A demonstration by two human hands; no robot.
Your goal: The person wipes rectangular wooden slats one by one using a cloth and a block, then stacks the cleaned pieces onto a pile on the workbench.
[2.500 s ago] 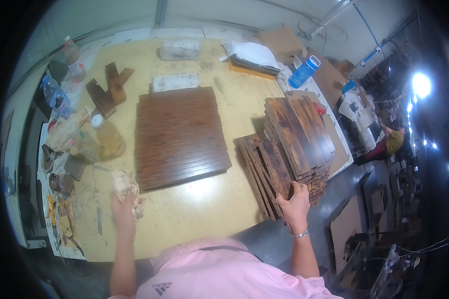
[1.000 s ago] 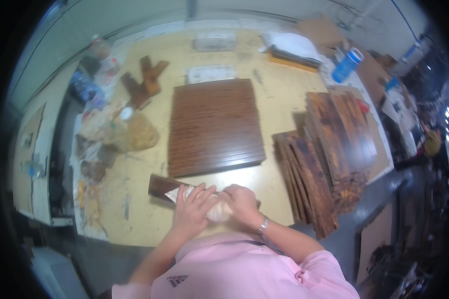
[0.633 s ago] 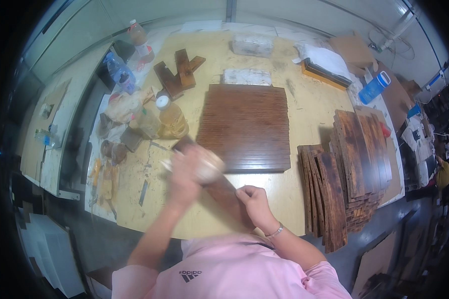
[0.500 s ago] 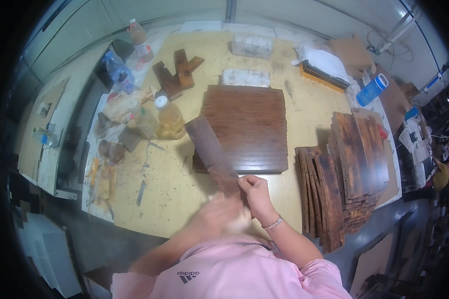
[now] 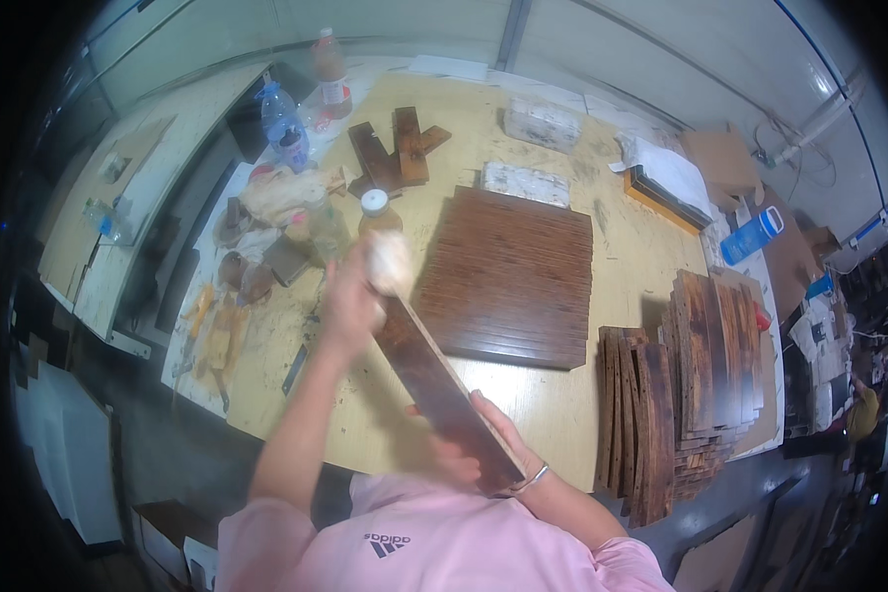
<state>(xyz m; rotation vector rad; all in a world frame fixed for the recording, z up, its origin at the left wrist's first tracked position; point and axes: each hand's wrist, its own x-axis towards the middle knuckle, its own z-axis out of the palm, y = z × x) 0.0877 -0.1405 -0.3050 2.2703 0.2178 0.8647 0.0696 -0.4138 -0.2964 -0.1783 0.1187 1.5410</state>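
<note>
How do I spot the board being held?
Find the yellow worktable. At its near edge, the right hand grips a long, dark brown board. Unlike the stacked boards beyond, it alone is held, the left hand keeping a pale wadded cloth at its far end.

Dark lettering point(image 5: 387, 538), striped logo point(image 5: 380, 550), both on pink shirt point(image 5: 493, 543), illegible label point(image 5: 335, 92) on bottle point(image 5: 330, 65)

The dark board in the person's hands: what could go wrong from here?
The white cloth in the left hand is close to the white-capped bottle in this view; a wide swing might knock it. The dark board, raised in the right hand, could slip and scratch the stacked boards. Loose boards at right seem to overhang the table; one might slide.
</note>
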